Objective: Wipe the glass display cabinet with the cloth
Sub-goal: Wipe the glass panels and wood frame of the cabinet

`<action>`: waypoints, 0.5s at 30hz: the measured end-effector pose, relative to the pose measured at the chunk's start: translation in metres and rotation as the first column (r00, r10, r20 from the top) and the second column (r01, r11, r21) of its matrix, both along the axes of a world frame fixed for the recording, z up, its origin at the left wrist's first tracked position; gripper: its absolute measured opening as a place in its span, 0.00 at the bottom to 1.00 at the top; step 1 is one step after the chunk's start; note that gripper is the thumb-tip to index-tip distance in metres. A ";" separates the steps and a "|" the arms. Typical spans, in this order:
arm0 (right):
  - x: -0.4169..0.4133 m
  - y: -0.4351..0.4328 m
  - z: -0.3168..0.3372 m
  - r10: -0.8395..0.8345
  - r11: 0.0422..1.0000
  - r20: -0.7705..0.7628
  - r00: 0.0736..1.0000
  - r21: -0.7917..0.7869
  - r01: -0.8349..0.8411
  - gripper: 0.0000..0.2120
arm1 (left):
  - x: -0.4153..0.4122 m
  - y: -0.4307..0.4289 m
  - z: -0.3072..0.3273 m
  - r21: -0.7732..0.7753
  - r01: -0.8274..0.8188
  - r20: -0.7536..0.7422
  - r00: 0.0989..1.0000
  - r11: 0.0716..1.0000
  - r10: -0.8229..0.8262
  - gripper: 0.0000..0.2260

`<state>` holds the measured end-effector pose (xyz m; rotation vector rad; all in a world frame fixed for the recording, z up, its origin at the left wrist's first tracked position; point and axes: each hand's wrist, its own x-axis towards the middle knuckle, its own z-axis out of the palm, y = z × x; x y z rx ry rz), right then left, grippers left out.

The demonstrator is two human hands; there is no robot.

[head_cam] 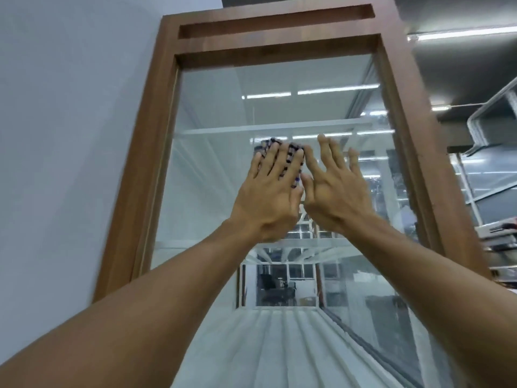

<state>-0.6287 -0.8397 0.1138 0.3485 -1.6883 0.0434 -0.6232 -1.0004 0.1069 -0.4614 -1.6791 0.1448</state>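
Note:
A tall glass display cabinet with a brown wooden frame [156, 135] fills the view, seen from below. My left hand [270, 191] lies flat on the glass pane [223, 177] with straight spread fingers, pressing a dark patterned cloth [291, 152] against it. The cloth shows between and above those fingers. My right hand [333, 186] is raised right beside the left, fingers straight and spread, its index finger touching the cloth's right edge. Whether its palm touches the glass I cannot tell.
A pale wall [70, 135] stands left of the cabinet. Glass shelves [251, 130] cross the inside. The pane reflects ceiling lights and white racks. Metal shelving [492, 191] and a dark ceiling with a strip light [461, 35] lie to the right.

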 end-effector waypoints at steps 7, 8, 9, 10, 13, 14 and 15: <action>0.008 0.082 0.006 -0.225 0.974 -0.016 0.974 -0.016 0.224 0.32 | 0.000 0.070 0.013 0.185 0.024 0.000 1.000 0.982 -0.025 0.29; 0.008 0.091 0.005 -0.233 0.972 -0.016 0.972 -0.017 0.232 0.33 | -0.001 0.090 0.009 0.103 0.026 0.006 1.000 0.994 -0.026 0.29; 0.008 0.100 0.003 -0.229 0.973 -0.014 0.973 -0.024 0.228 0.34 | -0.003 0.106 0.005 0.013 0.021 0.009 1.000 1.000 -0.021 0.28; 0.007 0.109 0.001 -0.215 0.976 -0.010 0.976 -0.032 0.215 0.35 | -0.005 0.117 0.004 -0.050 0.016 0.010 1.000 0.999 -0.015 0.28; 0.002 0.132 -0.006 -0.156 0.988 -0.013 0.988 -0.010 0.156 0.34 | -0.008 0.137 0.016 -0.019 0.007 0.009 1.000 1.000 -0.007 0.28; 0.001 0.136 -0.009 -0.113 0.994 -0.016 0.993 -0.007 0.113 0.32 | -0.008 0.144 0.020 0.010 0.005 0.008 1.000 1.000 -0.005 0.29; 0.000 0.139 -0.012 -0.060 0.998 -0.022 0.998 -0.018 0.060 0.32 | -0.008 0.153 0.023 0.022 0.003 0.007 1.000 1.000 -0.003 0.28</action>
